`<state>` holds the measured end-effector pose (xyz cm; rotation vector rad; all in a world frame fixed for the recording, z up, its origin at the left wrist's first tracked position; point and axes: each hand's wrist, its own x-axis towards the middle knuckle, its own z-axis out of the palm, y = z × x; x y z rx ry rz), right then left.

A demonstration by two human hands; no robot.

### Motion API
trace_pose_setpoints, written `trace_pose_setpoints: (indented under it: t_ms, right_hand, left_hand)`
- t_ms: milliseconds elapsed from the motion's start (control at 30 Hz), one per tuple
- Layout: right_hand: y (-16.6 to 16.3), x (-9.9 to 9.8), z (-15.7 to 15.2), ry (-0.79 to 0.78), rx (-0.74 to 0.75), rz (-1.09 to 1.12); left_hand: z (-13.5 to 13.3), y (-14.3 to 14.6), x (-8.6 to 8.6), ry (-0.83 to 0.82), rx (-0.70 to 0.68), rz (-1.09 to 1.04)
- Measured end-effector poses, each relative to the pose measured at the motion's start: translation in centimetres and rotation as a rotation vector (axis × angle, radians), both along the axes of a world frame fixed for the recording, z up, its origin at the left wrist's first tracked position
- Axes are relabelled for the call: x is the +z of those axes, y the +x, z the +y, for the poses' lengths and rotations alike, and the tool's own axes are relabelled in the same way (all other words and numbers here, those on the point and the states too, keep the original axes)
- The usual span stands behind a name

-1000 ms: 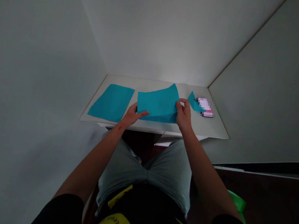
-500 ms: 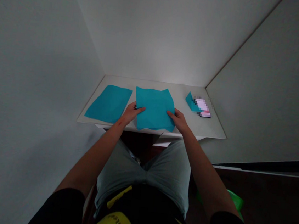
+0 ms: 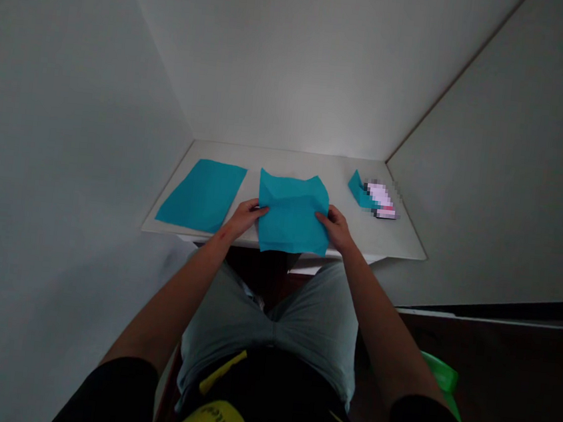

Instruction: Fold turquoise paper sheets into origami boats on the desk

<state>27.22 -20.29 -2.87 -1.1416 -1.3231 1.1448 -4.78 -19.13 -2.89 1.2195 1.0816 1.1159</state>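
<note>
A teal paper sheet [image 3: 292,213] lies in the middle of a small white table [image 3: 408,246], its near edge hanging slightly over the front. My left hand [image 3: 244,216] grips its left edge with thumb on top. My right hand [image 3: 336,225] grips its right edge the same way. The sheet's far edge looks rumpled and partly raised. A second teal sheet [image 3: 203,193] lies flat to the left, untouched.
At the table's right back lie a small folded teal piece [image 3: 358,187] and a blurred pinkish object [image 3: 382,201]. White walls close in on the left, back and right. My knees sit below the table; something green [image 3: 440,375] stands on the dark floor.
The middle sheet has been drawn toward me and turned square to the table edge. My right hand slid from its far right corner to its right edge.
</note>
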Motion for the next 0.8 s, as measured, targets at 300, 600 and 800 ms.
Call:
trace_pose_setpoints:
  t_ms: [300,600,800]
  right_hand:
    - [0.5,-1.0,0.3,0.072,-0.088,-0.061]
    - [0.5,-1.2,-0.1,0.055,-0.086,-0.24]
    - [-0.3,-1.4,0.1,0.214,-0.008,-0.382]
  left_hand:
    - [-0.1,0.2,-0.5,-0.039,0.187,0.099]
    - [-0.1,0.0,0.8,-0.06,0.246,0.13]
    - [-2.7,3.2,2.3,0.443,0.098,0.756]
